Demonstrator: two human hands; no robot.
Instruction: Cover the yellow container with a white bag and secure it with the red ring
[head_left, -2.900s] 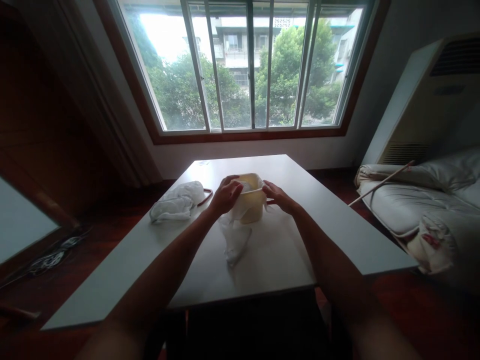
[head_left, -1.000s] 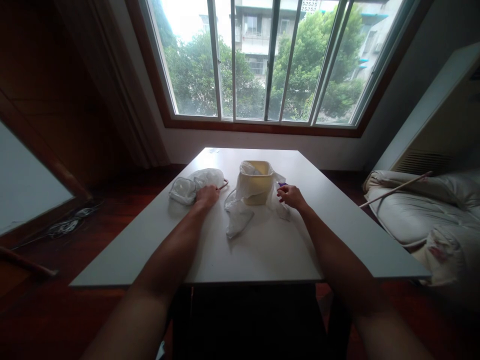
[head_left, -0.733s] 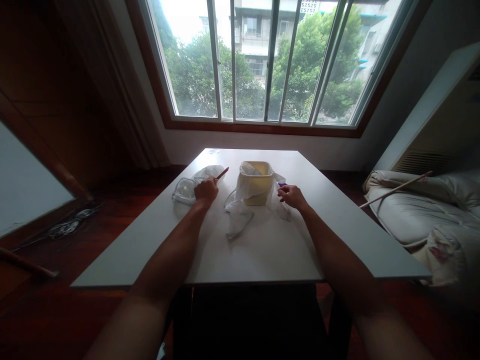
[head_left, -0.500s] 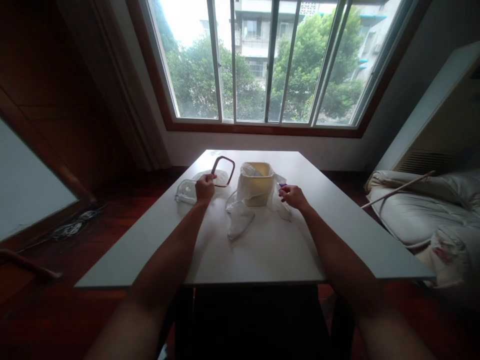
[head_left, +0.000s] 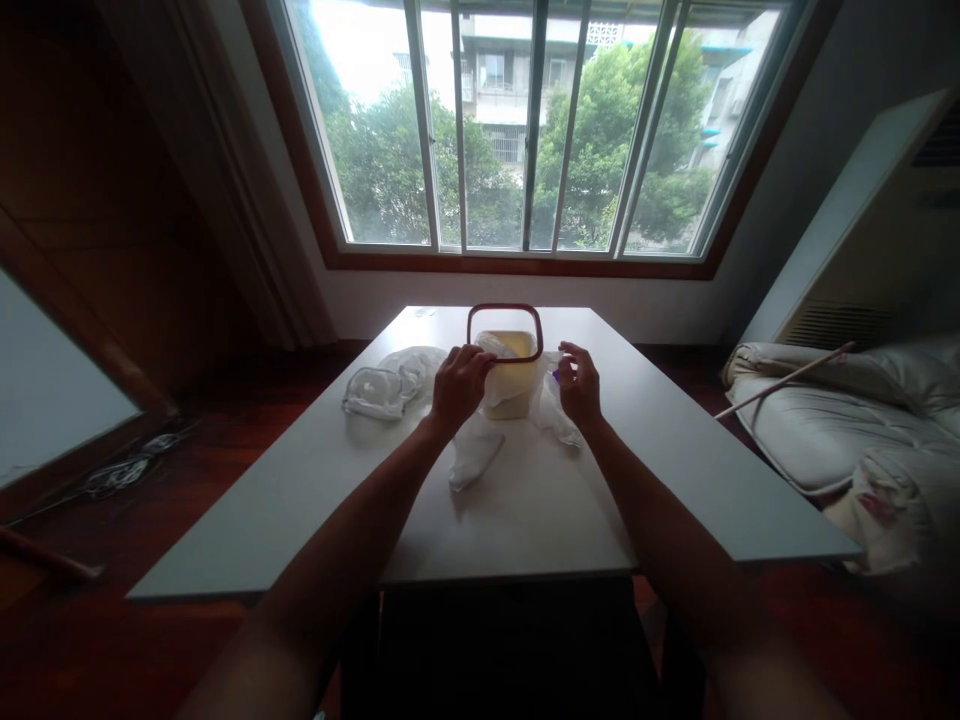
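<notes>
My left hand (head_left: 462,384) is closed on the near left corner of a dark red-brown square frame (head_left: 538,322), tilted up above the bin. Below it a pale yellow bin (head_left: 517,385) stands on the white table, with a clear plastic bag (head_left: 474,452) draped over it and spilling onto the tabletop. My right hand (head_left: 580,385) is raised just right of the bin, fingers bent and apart, beside the bag's right side. A small purple thing (head_left: 556,377) shows at its left edge; whether the fingers touch it is unclear.
On the left part of the white table (head_left: 315,480) lies more crumpled clear plastic (head_left: 375,390). A window (head_left: 525,150) is behind the table. To the right are a pale folded mattress (head_left: 802,415) with a stick (head_left: 787,380) on it. Cables (head_left: 120,475) lie on the floor at left.
My left hand has carried the frame right, from above the crumpled plastic to over the bin. My right hand has turned more upright, its fingers more spread. The view has shifted slightly.
</notes>
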